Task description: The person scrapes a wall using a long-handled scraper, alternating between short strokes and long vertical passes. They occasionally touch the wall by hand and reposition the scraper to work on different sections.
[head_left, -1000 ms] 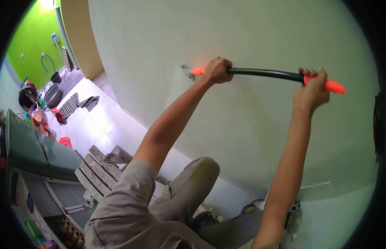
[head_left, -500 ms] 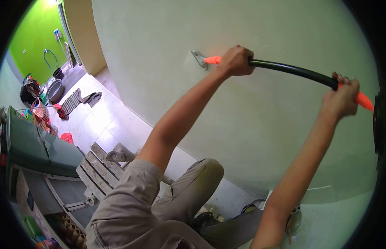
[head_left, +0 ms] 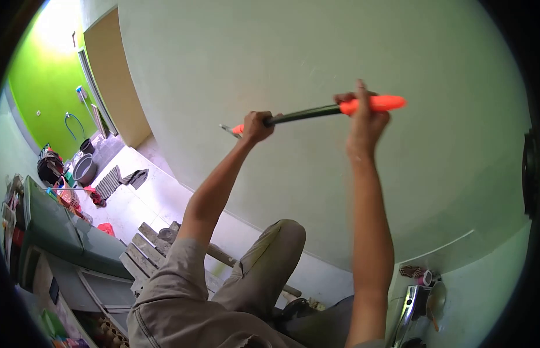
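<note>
A long-handled scraper (head_left: 307, 114) has a black shaft, orange ends and a flat metal head. My left hand (head_left: 259, 126) is wrapped round the shaft close to the head. The orange grip at the other end is held in my right hand (head_left: 365, 113), with one finger pointing up. The metal head (head_left: 228, 130) is at the far left of the tool, in front of the pale green wall (head_left: 316, 191); whether it touches the wall I cannot tell.
Wooden slats (head_left: 143, 255) lie left of my bent knee. A green cabinet (head_left: 52, 223) stands at the left. Low on the right are a stove (head_left: 408, 304) and a pan (head_left: 436, 298). Striped cloth (head_left: 109, 182) lies on the floor, near a grey basin (head_left: 85, 170).
Both hands and the scraper have moved left and lower in view. The shaft now looks shorter and tilts up toward the right. The view has shifted, showing the stove.
</note>
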### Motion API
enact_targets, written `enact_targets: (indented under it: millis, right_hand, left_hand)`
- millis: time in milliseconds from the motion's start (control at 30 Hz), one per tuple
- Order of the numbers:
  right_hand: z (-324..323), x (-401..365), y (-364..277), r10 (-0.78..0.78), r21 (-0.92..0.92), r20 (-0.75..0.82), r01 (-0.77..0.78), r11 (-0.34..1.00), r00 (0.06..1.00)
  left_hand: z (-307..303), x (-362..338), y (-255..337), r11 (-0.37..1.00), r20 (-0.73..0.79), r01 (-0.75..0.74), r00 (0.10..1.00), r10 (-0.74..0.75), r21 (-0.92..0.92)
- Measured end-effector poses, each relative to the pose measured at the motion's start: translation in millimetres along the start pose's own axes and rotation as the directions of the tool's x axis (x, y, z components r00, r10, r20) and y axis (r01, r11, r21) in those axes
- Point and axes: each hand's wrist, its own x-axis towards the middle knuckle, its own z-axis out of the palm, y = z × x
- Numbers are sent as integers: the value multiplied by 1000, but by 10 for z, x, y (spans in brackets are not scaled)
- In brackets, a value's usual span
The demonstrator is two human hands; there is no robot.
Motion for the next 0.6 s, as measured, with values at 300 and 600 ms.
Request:
enact_targets:
  millis: [300,600]
  right_hand:
    - [-1231,-569,-1011,38,-71,127,-29,997,991]
    - [-2572,-835,-134,198,-201,-306,-266,943,931]
  left_hand:
    - [659,-570,2084,783,328,-264,798,505,-563]
    - [1379,-1766,2558,867,841,31,262,473,-497]
